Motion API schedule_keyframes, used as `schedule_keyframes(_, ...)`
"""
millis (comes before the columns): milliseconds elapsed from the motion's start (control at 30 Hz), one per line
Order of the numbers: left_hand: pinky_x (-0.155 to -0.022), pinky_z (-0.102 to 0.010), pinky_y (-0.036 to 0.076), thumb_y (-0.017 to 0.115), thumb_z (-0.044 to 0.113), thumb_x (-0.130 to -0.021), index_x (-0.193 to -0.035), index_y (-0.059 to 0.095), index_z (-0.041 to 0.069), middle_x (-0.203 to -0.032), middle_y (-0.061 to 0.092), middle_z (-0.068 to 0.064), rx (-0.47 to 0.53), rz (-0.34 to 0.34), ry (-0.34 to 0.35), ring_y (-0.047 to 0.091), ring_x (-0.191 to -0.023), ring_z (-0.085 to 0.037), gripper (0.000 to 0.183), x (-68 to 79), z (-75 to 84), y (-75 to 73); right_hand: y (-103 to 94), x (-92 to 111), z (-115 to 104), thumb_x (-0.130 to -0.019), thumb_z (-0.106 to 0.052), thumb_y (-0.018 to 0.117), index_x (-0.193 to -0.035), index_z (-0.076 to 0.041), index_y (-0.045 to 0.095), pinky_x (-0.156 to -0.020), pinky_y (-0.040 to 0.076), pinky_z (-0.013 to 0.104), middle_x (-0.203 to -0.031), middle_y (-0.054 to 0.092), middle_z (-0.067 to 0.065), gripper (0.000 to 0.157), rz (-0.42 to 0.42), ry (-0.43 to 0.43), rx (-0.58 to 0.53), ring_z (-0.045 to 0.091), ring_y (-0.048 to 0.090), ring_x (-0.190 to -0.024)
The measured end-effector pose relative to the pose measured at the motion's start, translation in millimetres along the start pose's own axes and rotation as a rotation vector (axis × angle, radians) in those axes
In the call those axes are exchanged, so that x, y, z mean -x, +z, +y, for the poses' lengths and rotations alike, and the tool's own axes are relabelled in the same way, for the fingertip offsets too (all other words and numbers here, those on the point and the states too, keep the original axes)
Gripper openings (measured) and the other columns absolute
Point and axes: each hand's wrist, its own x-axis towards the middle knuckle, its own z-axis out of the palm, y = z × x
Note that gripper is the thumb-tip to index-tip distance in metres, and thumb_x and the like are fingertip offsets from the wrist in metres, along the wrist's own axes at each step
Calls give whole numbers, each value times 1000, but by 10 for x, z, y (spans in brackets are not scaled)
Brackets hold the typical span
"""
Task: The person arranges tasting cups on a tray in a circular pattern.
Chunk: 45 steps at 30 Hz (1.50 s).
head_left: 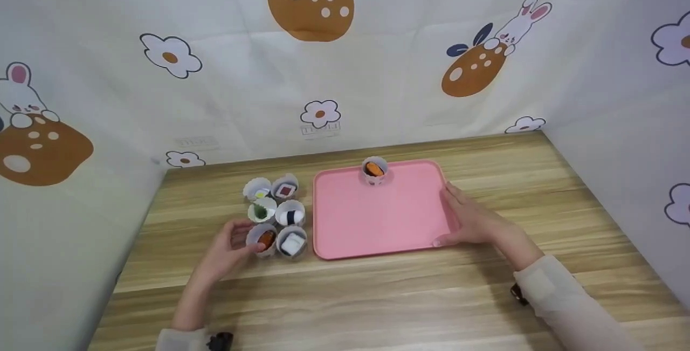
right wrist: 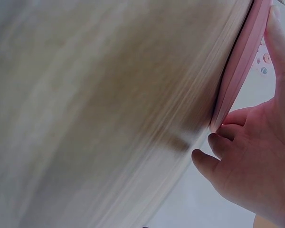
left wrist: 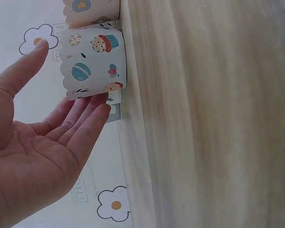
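Note:
My left hand (head_left: 222, 256) reaches around the near-left paper cup (head_left: 254, 236), which contains an orange-brown sushi-like piece (head_left: 267, 239). In the left wrist view its fingers (left wrist: 88, 124) lie at the side of this printed cup (left wrist: 92, 64), with the thumb spread away. My right hand (head_left: 477, 222) rests at the right edge of a pink tray (head_left: 383, 211), its fingers extended along the rim and the thumb at the near corner. A single paper cup (head_left: 375, 179) with an orange piece (head_left: 374, 169) stands on the tray's far side.
Beside the near-left cup stands a cup with a white block (head_left: 292, 244). Behind them are cups with a black-banded white piece (head_left: 291, 218), a green piece (head_left: 260, 211), a dark red-centred piece (head_left: 285, 191) and something yellow (head_left: 260, 194). A patterned curtain (head_left: 242, 97) borders the wooden table (head_left: 345, 302).

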Motion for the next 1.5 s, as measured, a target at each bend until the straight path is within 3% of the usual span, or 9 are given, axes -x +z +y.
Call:
schedule_keyframes(300,-110,-50,46,74,6,-87,-137,38,-9,-142,48,-34,29,-28,-19,52,-130,-46,64,18,-3,4,2,-2,8,-72,-62,80,-153,12,16,-121,21,63,-163,7,32,127,6,1,2,52,15,-149)
schedule_keyframes(533,-110,-52,45,77,4,-83,-135,40,-9,-138,51,-33,7,-51,7,52,-129,-47,65,24,-25,28,6,-3,10,-72,-62,80,-153,12,17,-121,21,62,-162,9,33,126,11,-2,13,52,16,-148)
schedule_keyframes(833,-109,-51,46,78,1,-80,-138,37,-10,-140,48,-32,12,-76,-22,51,-129,-45,72,28,-40,52,8,1,8,-73,-61,79,-153,12,16,-122,20,61,-163,7,32,126,2,4,-2,51,14,-150)
schedule_keyframes(1033,-109,-51,45,78,0,-78,-138,39,-9,-139,49,-30,10,-62,-25,52,-127,-42,72,17,-49,77,14,-2,15,-73,-60,80,-153,13,16,-122,19,61,-162,7,33,126,9,-6,-5,51,14,-149)
schedule_keyframes(1267,-108,-47,42,77,1,-79,-136,44,-5,-135,53,-27,-76,-10,-34,53,-126,-39,66,26,-1,120,6,-1,15,-73,-60,80,-153,12,17,-120,23,62,-163,9,32,125,13,-9,5,52,18,-148)
schedule_keyframes(1500,-107,-51,44,76,6,-83,-132,47,-2,-133,55,-26,-136,21,-44,54,-125,-38,57,26,18,136,-3,5,2,-73,-61,80,-153,12,16,-121,21,62,-163,7,32,126,6,-10,6,52,16,-148)
